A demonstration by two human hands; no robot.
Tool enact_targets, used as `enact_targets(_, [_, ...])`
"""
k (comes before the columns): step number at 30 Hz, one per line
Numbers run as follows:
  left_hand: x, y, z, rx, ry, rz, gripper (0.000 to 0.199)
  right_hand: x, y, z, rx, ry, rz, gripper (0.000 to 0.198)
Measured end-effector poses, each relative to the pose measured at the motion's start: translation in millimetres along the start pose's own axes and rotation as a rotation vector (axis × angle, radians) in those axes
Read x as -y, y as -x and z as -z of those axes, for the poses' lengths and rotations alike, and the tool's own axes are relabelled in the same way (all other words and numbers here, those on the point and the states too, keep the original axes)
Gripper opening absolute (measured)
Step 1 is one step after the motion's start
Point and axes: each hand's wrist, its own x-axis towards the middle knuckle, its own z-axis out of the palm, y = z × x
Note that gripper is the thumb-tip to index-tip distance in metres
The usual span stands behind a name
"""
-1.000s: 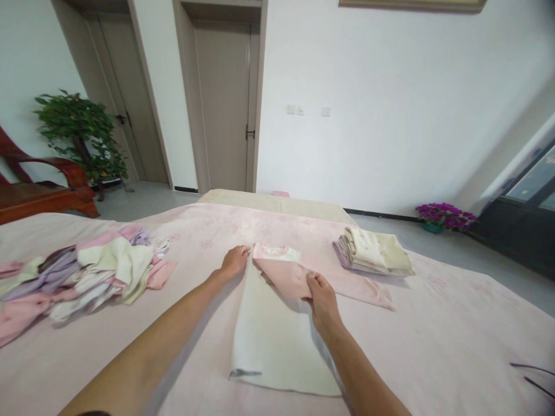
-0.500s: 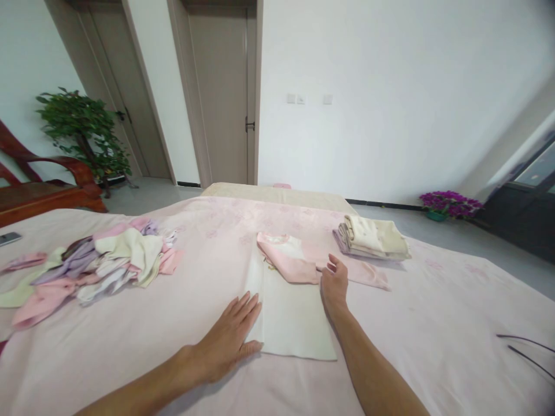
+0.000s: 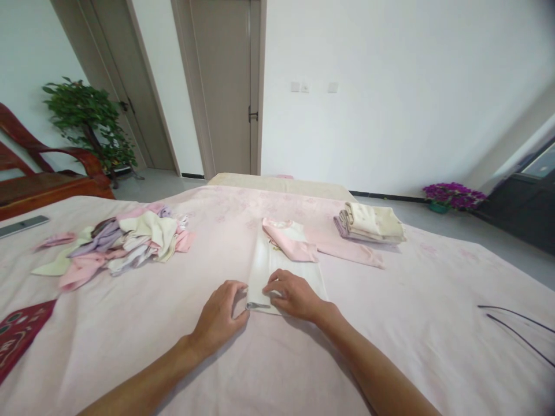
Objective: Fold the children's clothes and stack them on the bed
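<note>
A child's long-sleeved shirt (image 3: 299, 270), white with pink sleeves, lies flat in front of me. Its left side is folded inward as a long strip, and one pink sleeve lies across the chest. The other sleeve (image 3: 355, 253) stretches out to the right. At the lower left corner of the shirt, my left hand (image 3: 221, 312) rests against the folded edge, thumb and fingers apart. My right hand (image 3: 297, 296) lies over the lower part, fingers bent and closed at the inner edge of the folded strip; its fingertips are partly hidden.
A heap of loose clothes (image 3: 130, 237) lies at the left, with a phone (image 3: 23, 225) behind it and a red printed item (image 3: 26, 332) nearer. Folded clothes (image 3: 373, 222) are stacked at the back right. Dark thin cords or glasses arms (image 3: 515, 323) lie far right on the pink cloth (image 3: 416, 346).
My right hand has moved from the sleeve down and left to the folded strip. My left hand has gone from lying flat to curving at the shirt's corner. The view has shifted slightly.
</note>
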Motion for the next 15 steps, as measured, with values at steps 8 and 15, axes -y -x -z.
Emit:
enact_targets(8, [-20,-13,-12,-0.013,-0.144,0.072,0.033,0,-17,-21,-0.205,-0.221,-0.132,0.019])
enact_targets(15, [-16,-19,-19,-0.007,-0.165,0.162,0.037,5,-21,-34,-0.322,-0.338,-0.139,0.024])
